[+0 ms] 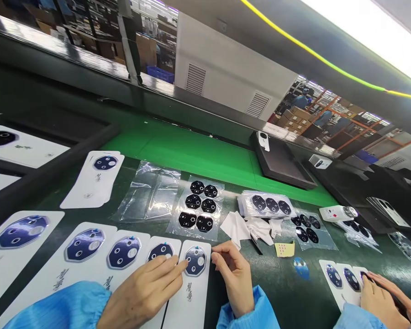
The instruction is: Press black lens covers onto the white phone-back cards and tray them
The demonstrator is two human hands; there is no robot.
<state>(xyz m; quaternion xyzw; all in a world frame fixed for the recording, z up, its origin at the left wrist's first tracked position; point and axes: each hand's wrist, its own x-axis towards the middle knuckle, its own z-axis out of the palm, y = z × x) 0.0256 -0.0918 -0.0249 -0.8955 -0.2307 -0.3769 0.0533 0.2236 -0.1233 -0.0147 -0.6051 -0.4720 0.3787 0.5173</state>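
Okay, left hand (pixel 142 292): I'm seeing it resting half-open on the cards, fingertips touching the card's left edge, gripping nothing.
Right hand (pixel 234 278): it's curling beside the card's right edge; I can't tell whether it's pinching anything.
Card (pixel 183 310): it's lying at 12 o'clock, looking light and thin; I'd take its edges, clear of the decal (pixel 195 261).
Around: bagged black discs (pixel 200 210) are sitting at 1 o'clock, wipes (pixel 246 228) at 2, and a co-worker's hand (pixel 383 297) is working at 3.

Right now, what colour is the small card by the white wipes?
The small card is pale yellow with red dots; best in head view.
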